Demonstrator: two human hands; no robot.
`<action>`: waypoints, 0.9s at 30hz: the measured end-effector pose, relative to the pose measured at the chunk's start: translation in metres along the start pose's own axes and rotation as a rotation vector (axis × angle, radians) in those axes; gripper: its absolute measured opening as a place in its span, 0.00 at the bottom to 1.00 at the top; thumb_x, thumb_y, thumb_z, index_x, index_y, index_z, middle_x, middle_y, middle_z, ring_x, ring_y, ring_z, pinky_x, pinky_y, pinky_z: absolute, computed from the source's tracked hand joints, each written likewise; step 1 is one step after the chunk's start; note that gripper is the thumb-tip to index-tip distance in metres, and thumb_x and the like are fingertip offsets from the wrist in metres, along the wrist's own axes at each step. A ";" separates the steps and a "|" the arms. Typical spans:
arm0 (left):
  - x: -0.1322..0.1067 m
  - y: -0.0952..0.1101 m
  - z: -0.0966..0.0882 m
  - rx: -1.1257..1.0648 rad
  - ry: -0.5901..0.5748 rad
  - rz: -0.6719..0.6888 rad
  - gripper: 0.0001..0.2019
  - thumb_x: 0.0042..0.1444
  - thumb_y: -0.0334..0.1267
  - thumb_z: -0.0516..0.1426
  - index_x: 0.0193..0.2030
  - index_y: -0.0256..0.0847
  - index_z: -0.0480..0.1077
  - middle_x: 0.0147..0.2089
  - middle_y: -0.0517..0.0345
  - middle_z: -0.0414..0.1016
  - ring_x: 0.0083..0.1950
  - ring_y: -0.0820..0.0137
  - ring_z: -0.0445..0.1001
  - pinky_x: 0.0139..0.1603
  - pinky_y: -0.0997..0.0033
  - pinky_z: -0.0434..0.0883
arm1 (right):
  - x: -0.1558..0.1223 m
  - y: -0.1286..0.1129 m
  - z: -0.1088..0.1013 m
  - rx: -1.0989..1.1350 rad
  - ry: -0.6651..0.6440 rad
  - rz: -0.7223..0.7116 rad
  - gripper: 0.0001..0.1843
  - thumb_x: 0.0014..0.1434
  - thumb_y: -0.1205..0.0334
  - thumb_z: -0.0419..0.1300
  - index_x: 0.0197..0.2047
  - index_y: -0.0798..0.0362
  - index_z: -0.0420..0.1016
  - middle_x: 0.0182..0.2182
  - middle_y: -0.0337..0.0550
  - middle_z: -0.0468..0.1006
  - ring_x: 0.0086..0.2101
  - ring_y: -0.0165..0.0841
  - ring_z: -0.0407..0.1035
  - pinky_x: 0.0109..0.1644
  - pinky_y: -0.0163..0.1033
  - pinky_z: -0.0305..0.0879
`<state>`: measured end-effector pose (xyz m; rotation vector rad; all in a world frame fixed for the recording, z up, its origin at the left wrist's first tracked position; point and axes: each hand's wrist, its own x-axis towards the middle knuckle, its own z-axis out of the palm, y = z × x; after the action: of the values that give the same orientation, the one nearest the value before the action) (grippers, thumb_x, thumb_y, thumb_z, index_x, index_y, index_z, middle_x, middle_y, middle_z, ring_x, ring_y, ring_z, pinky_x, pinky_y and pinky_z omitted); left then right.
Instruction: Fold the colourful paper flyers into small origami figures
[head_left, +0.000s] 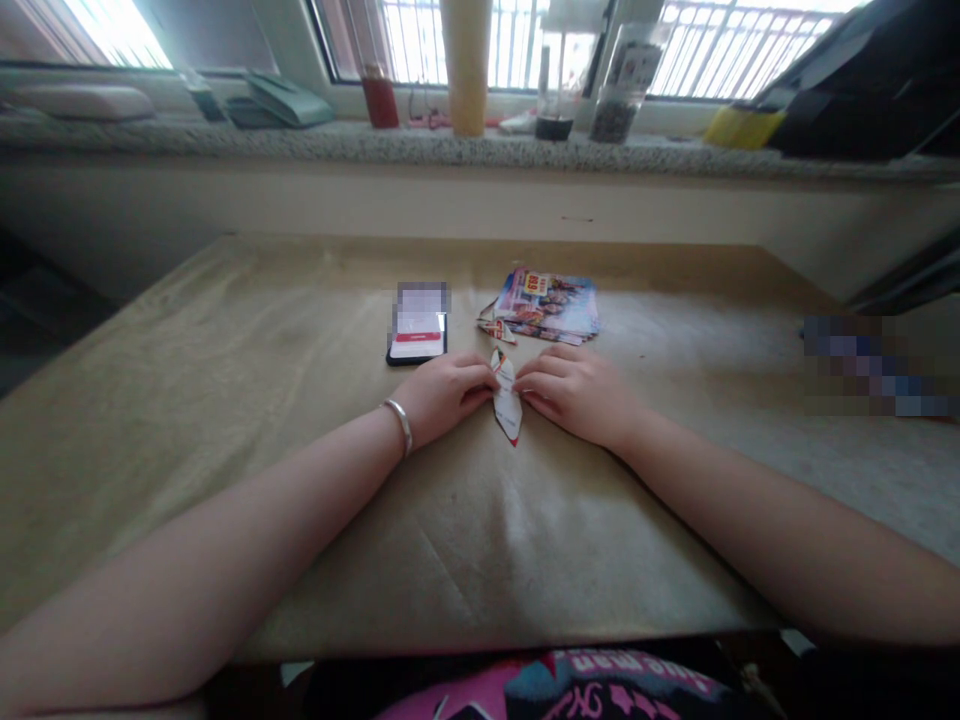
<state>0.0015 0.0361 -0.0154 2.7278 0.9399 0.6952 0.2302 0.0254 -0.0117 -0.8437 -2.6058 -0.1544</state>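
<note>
A narrow piece of folded paper (pixel 508 408), white with printed marks and pointed at both ends, lies on the table before me. My left hand (pixel 448 390), a silver bangle at its wrist, pinches the paper's left edge near the top. From the other side my right hand (pixel 574 388) has its bent fingertips on the right edge; the thumb is partly hidden beneath them. Just beyond the paper sits a small folded paper piece (pixel 496 328) with red print. It rests against a stack of colourful printed sheets (pixel 551 305).
A phone (pixel 417 345) with a lit screen lies left of the sheets. The table (pixel 225 420) has a tan cover that reaches to the wall. Along the window sill (pixel 300 145) stand a red jar (pixel 380 98), a tall yellowish cylinder (pixel 466 70) and a clear container (pixel 621 90).
</note>
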 end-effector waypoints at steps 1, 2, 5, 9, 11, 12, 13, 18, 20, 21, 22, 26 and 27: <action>0.000 -0.001 0.000 -0.011 -0.005 -0.009 0.06 0.60 0.34 0.55 0.39 0.38 0.74 0.41 0.53 0.75 0.41 0.70 0.73 0.44 0.70 0.70 | 0.000 -0.001 -0.002 -0.047 -0.006 -0.016 0.13 0.65 0.60 0.51 0.42 0.50 0.76 0.41 0.43 0.79 0.42 0.38 0.68 0.45 0.44 0.62; 0.000 -0.002 0.001 -0.022 -0.010 -0.016 0.06 0.60 0.34 0.55 0.39 0.38 0.74 0.41 0.53 0.76 0.42 0.69 0.73 0.45 0.69 0.70 | 0.000 -0.002 -0.004 -0.086 -0.011 -0.029 0.13 0.66 0.59 0.50 0.42 0.49 0.76 0.41 0.43 0.79 0.42 0.38 0.68 0.44 0.44 0.61; 0.001 -0.003 0.001 -0.039 -0.010 -0.014 0.06 0.59 0.35 0.56 0.38 0.38 0.74 0.41 0.54 0.76 0.43 0.69 0.73 0.47 0.68 0.70 | 0.001 -0.006 -0.008 -0.175 -0.036 -0.059 0.15 0.67 0.59 0.48 0.42 0.49 0.76 0.40 0.43 0.80 0.42 0.38 0.68 0.42 0.44 0.60; 0.002 -0.003 0.001 -0.011 -0.003 0.003 0.06 0.59 0.35 0.56 0.37 0.39 0.73 0.41 0.54 0.76 0.43 0.68 0.73 0.48 0.67 0.69 | 0.003 -0.009 -0.011 -0.186 -0.071 -0.101 0.13 0.67 0.61 0.49 0.41 0.49 0.76 0.39 0.44 0.80 0.43 0.38 0.68 0.41 0.44 0.60; 0.002 -0.002 0.000 0.004 -0.014 0.005 0.05 0.59 0.35 0.56 0.37 0.39 0.73 0.41 0.54 0.76 0.43 0.68 0.73 0.48 0.66 0.69 | 0.003 -0.009 -0.009 -0.138 -0.066 -0.101 0.12 0.66 0.62 0.51 0.40 0.49 0.77 0.39 0.45 0.80 0.44 0.39 0.68 0.42 0.44 0.61; 0.002 -0.001 0.000 0.011 -0.022 0.006 0.05 0.59 0.35 0.55 0.37 0.39 0.73 0.41 0.54 0.76 0.43 0.68 0.73 0.47 0.66 0.69 | 0.003 -0.009 -0.008 -0.106 -0.053 -0.094 0.12 0.65 0.62 0.52 0.39 0.49 0.77 0.39 0.45 0.79 0.45 0.39 0.68 0.43 0.44 0.61; 0.002 -0.001 0.000 0.017 -0.030 0.008 0.05 0.59 0.35 0.55 0.37 0.38 0.73 0.41 0.54 0.76 0.42 0.68 0.73 0.47 0.66 0.69 | 0.003 -0.007 -0.006 -0.073 -0.037 -0.084 0.12 0.65 0.63 0.52 0.38 0.49 0.77 0.39 0.45 0.79 0.46 0.39 0.68 0.44 0.44 0.62; 0.002 0.004 -0.002 0.065 -0.043 0.032 0.06 0.59 0.34 0.54 0.39 0.38 0.72 0.43 0.52 0.75 0.44 0.67 0.72 0.48 0.66 0.69 | 0.005 0.001 0.003 0.080 0.026 -0.021 0.09 0.60 0.64 0.55 0.34 0.51 0.77 0.36 0.45 0.79 0.44 0.38 0.68 0.46 0.42 0.64; 0.001 0.006 -0.002 0.088 -0.045 0.043 0.07 0.59 0.33 0.54 0.39 0.38 0.72 0.43 0.52 0.75 0.44 0.67 0.72 0.48 0.67 0.69 | 0.005 0.003 0.006 0.134 0.041 0.009 0.07 0.58 0.66 0.57 0.33 0.51 0.77 0.35 0.44 0.79 0.41 0.37 0.69 0.46 0.42 0.64; 0.001 0.006 -0.003 0.102 -0.047 0.048 0.07 0.59 0.34 0.53 0.40 0.38 0.72 0.43 0.53 0.75 0.44 0.67 0.72 0.48 0.67 0.69 | 0.006 0.004 0.006 0.160 0.048 0.027 0.06 0.57 0.67 0.57 0.32 0.51 0.76 0.34 0.44 0.78 0.40 0.36 0.69 0.45 0.42 0.64; 0.001 0.007 -0.003 0.116 -0.050 0.054 0.07 0.60 0.34 0.53 0.40 0.39 0.72 0.43 0.53 0.75 0.44 0.68 0.72 0.47 0.67 0.69 | 0.006 0.004 0.007 0.186 0.052 0.046 0.06 0.56 0.67 0.58 0.32 0.51 0.76 0.33 0.43 0.78 0.39 0.36 0.69 0.45 0.41 0.64; 0.000 0.009 -0.005 0.178 -0.070 0.072 0.07 0.60 0.37 0.54 0.41 0.40 0.73 0.42 0.54 0.74 0.43 0.68 0.72 0.45 0.68 0.69 | 0.006 0.004 0.009 0.279 0.067 0.119 0.03 0.54 0.66 0.60 0.31 0.51 0.76 0.33 0.43 0.78 0.37 0.35 0.70 0.44 0.40 0.64; 0.000 0.009 -0.005 0.191 -0.075 0.077 0.07 0.60 0.38 0.54 0.41 0.40 0.73 0.42 0.54 0.74 0.42 0.68 0.72 0.44 0.69 0.69 | 0.005 0.004 0.010 0.296 0.074 0.133 0.03 0.54 0.66 0.60 0.31 0.51 0.76 0.33 0.43 0.78 0.37 0.35 0.70 0.44 0.40 0.64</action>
<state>0.0039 0.0290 -0.0086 2.9480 0.9332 0.5358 0.2251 0.0339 -0.0190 -0.8798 -2.4138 0.2274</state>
